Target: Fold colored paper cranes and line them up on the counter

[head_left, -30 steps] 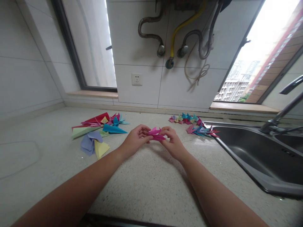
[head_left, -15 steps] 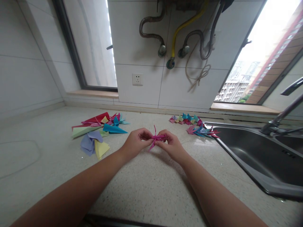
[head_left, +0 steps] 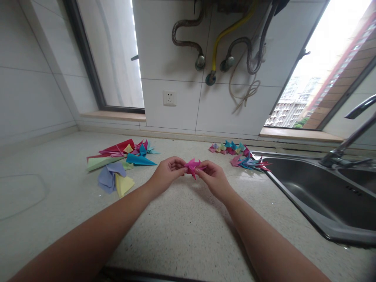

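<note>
At twelve o'clock over the surface [head_left: 176,235], my left grip [head_left: 169,170] and right grip [head_left: 216,179], nearly closed, pinch the pink folded paper [head_left: 192,167] between them. Farther, coloured papers [head_left: 116,169] lie at eleven o'clock, a spiky bundle [head_left: 249,163] at one.

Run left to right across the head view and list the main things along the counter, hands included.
Lavender paper → pointed blue paper → left hand → pink folded paper → right hand → nearer folded-paper cluster → sink.
</note>
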`<move>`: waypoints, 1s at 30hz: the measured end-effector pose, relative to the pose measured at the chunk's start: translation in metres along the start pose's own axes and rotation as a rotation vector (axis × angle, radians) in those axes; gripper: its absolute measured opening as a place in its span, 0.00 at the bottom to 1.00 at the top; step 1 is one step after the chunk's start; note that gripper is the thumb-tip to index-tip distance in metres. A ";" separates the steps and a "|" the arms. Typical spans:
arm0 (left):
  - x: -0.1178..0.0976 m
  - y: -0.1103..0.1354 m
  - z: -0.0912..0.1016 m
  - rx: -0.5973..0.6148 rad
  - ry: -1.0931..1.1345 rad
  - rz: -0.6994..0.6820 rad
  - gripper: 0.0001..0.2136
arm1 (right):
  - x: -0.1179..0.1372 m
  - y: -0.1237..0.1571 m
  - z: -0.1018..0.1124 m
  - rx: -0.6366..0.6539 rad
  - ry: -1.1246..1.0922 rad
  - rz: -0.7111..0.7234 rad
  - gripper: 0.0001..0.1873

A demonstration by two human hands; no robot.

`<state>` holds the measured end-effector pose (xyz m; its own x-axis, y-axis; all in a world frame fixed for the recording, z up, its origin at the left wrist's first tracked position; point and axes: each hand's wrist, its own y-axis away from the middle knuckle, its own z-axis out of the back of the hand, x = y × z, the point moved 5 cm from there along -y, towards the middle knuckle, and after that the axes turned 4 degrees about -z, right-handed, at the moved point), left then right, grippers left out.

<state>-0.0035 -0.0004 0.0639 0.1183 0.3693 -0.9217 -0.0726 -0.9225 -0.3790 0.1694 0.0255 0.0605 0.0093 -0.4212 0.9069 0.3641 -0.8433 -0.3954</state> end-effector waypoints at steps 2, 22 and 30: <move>0.000 0.000 -0.001 0.008 0.017 0.038 0.14 | 0.002 0.000 0.000 -0.002 -0.035 -0.001 0.11; -0.015 0.006 -0.008 0.053 -0.466 -0.203 0.18 | 0.004 0.000 -0.001 -0.043 -0.080 -0.036 0.15; -0.003 0.000 -0.002 0.024 -0.034 0.025 0.18 | 0.002 -0.003 0.019 -0.211 -0.073 -0.026 0.15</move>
<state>-0.0016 -0.0016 0.0667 0.0825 0.3502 -0.9330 -0.0990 -0.9287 -0.3573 0.1858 0.0332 0.0657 0.0729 -0.3795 0.9223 0.1624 -0.9079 -0.3864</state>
